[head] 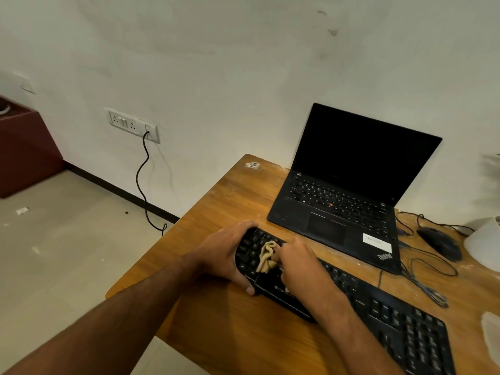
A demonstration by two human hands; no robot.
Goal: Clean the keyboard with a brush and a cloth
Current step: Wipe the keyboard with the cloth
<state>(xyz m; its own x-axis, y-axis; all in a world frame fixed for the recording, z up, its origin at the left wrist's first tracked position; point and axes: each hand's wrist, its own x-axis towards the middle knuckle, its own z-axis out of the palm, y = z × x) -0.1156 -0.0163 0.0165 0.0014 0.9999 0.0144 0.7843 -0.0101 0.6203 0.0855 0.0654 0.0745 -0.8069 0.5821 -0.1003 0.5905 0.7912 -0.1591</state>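
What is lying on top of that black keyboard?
A crumpled tan cloth held by the right hand, while the left hand grips the keyboard end. Keys beneath them are hidden.

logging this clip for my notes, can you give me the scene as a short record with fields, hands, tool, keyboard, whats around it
left hand: left hand grips the left end of the keyboard
right hand: right hand presses the cloth onto the keys
cloth: beige, crumpled, over the keyboard's left part
brush: not in view
keyboard: black, lies on the wooden table
laptop: laptop open, screen dark, behind the keyboard
mouse: mouse black, right of the laptop, cables beside it
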